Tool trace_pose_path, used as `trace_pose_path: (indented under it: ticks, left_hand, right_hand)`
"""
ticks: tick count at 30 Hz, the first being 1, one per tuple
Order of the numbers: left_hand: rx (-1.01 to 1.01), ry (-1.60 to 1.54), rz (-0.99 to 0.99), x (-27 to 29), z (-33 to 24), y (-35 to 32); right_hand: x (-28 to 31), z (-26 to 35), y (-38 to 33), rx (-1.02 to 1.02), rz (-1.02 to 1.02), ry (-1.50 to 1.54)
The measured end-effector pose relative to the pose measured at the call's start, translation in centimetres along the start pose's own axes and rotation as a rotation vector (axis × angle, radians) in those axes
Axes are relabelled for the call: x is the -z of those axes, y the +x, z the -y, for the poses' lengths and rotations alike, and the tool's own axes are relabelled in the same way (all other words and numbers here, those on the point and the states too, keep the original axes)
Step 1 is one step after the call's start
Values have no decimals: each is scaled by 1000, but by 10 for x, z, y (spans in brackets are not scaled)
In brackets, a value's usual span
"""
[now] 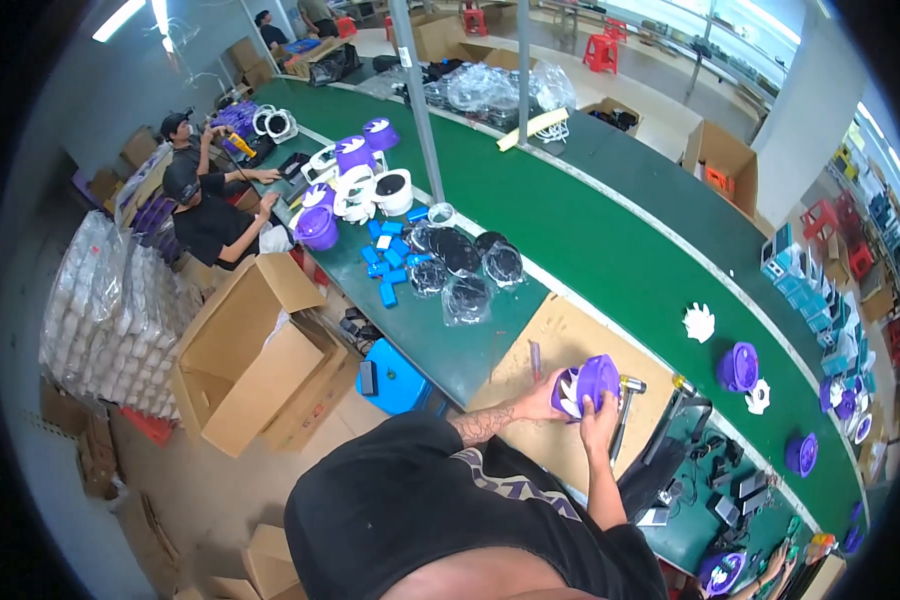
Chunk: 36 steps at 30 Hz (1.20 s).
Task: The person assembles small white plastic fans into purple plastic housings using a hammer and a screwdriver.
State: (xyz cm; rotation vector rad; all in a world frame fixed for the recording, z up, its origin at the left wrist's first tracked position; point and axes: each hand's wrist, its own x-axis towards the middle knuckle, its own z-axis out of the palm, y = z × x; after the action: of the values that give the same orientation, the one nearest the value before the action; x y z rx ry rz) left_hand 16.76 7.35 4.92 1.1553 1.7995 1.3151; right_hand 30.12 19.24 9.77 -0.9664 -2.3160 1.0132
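Observation:
Both of my hands hold a round purple plastic housing with a white fan piece in it, above a sheet of brown cardboard on the bench. My left hand grips its left side. My right hand presses on its lower right edge. A small hammer lies on the cardboard just right of my right hand.
A green conveyor belt carries a white fan piece and purple housings. Blue blocks, bagged black discs, purple and white parts sit at left. An open cardboard box and blue stool stand below. Seated workers are at far left.

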Motion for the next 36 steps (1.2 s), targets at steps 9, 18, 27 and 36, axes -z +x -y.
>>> trace_pose_path:
  ticks: [9, 18, 27, 36]
  left_hand:
    - [203, -575, -154, -7, 5, 14]
    - [308, -836, -118, -41, 3, 32]
    - [335, -892, -192, 5, -3, 34]
    - [294, -1203, -368, 43, 7, 1]
  right_hand:
    - [1, 0, -1, -121, 16, 415]
    - [18, -24, -21, -313, 91, 707]
    - [26, -40, 5, -283, -16, 765]
    - [-21, -16, -23, 148, 184, -482]
